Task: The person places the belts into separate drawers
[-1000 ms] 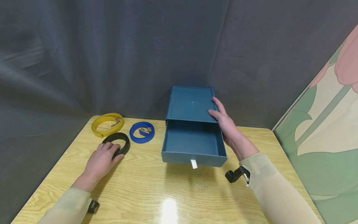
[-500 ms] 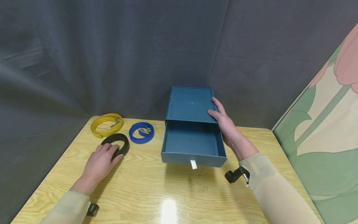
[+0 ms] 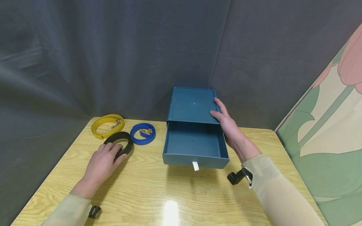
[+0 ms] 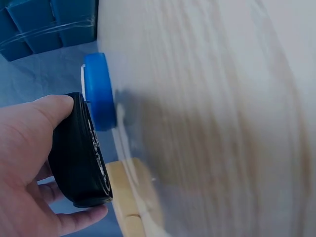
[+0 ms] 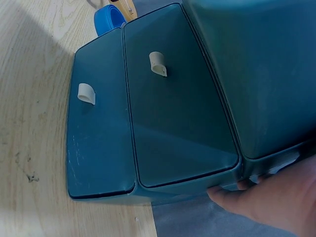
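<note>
Gripping black coil point(image 4: 76, 153) in left hand point(image 3: 100, 160), between thumb and fingers; probably light, bendy, may unwind, pinch all layers; material unclear. Right hand point(image 3: 228, 126), spread, rests on drawer box point(image 3: 192, 105).

Left hand point(image 4: 27, 165) grips a black coil point(image 4: 74, 158)

The thumb presses one end of the coil, and fingers reach round to the other; small metal parts (too slight to make out fully) show along its rim. Beyond it a blue coil point(image 4: 101, 94) and a yellowish coil point(image 4: 128, 197) rest by the edge of a pale wooden table point(image 4: 232, 94). A teal box point(image 4: 44, 24), crossed by a shiny strip, fills the top left corner, near grey cloth point(image 4: 54, 74).
</note>
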Available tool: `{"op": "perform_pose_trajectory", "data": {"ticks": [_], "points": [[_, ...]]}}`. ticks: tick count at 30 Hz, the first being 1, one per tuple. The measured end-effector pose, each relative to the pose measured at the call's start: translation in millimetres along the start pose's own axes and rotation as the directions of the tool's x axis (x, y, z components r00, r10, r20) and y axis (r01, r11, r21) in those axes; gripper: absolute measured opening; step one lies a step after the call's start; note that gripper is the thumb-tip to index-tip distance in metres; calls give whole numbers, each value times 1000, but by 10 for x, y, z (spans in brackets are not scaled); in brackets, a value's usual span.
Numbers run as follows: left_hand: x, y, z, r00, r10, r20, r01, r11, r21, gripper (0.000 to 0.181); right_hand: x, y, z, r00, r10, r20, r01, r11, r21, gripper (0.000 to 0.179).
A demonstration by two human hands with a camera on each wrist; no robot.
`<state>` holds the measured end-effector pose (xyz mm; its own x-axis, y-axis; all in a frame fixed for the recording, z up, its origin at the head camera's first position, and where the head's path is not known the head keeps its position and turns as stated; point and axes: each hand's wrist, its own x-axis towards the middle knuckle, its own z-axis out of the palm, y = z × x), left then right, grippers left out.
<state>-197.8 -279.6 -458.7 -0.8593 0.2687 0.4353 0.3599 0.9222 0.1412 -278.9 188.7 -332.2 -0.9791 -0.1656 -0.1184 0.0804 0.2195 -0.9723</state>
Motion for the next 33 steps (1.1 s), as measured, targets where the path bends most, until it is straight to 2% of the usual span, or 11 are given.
{"op": "perform_pose_trajectory", "data": {"ticks": [15, 24, 33], "points": [[109, 241, -264, 997, 47, -54, -49, 999, -24, 43, -3, -3, -9, 1000, 7, 0, -7, 1000, 9, 65], [205, 413, -489, 988, 110, -106, -113, 993, -24, 36, 14, -3, -2, 1000, 7, 8, -7, 1000, 10, 65], [270, 547, -685, 974, 166, -152, -171, 985, -18, 39, 25, -13, 5, 1000, 5, 7, -5, 1000, 10, 65]]}}
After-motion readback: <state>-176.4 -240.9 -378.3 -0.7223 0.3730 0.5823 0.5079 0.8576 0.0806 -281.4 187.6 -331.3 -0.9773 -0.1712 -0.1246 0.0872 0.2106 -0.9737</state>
